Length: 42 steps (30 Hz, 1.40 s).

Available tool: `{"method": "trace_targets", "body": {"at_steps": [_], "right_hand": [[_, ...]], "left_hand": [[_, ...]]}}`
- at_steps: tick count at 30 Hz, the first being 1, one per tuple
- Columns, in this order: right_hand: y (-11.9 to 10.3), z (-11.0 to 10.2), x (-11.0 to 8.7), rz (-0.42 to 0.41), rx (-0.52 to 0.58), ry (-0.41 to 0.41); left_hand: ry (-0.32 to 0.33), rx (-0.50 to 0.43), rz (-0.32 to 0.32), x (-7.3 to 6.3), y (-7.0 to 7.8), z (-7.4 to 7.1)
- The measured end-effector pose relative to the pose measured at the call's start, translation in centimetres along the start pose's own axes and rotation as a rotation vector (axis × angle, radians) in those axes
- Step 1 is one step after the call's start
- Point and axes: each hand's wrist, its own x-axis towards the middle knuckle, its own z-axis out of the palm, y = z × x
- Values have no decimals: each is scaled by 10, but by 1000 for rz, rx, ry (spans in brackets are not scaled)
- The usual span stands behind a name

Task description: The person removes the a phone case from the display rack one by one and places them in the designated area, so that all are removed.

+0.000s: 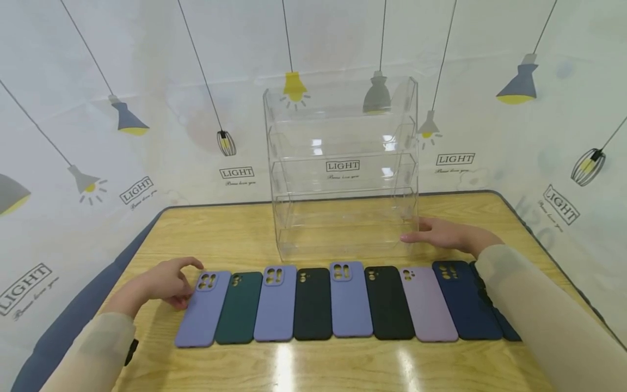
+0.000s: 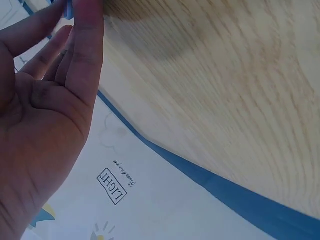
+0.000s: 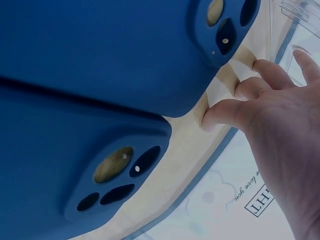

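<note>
My left hand (image 1: 168,280) is beside the leftmost periwinkle phone case (image 1: 203,313), its fingers loosely bent around the upper left corner and edge. A small blue bit of a case (image 2: 68,10) shows between the fingertips of that hand (image 2: 55,95) in the left wrist view. At the lower right corner of a clear acrylic tiered rack (image 1: 343,237), my right hand (image 1: 448,234) reaches out with thumb and fingers extended and apart. Two dark blue phone cases (image 1: 465,299) lie under the right forearm; the right wrist view shows their camera cutouts beyond which the right hand (image 3: 285,115) extends.
Between those cases lie a green case (image 1: 239,310), another periwinkle case (image 1: 275,313), a black case (image 1: 313,310), a third periwinkle case (image 1: 352,307), a second black case (image 1: 390,310) and a lilac case (image 1: 431,313). A lamp-print cloth (image 1: 196,98) surrounds the wooden table (image 1: 220,223).
</note>
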Motion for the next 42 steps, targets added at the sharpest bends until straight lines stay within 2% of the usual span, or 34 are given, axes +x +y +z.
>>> {"method": "trace_targets", "body": {"at_steps": [7,16,29,37,42], "right_hand": [[3,-2,-2,-5,-9,3],[4,-3,-3,-1,18,-4],[5,-5,-6,-20,7,8],[5,-5,-8,-33,18,6],[0,-5,-2,-72,-34,8]], "left_hand": [[47,36,36,6,-1,6],[75,56,22,12,7,7],[58,59,18,11,15,5],[43,64,31,12,13,6],[-32,86,22,5,13,-1]]}}
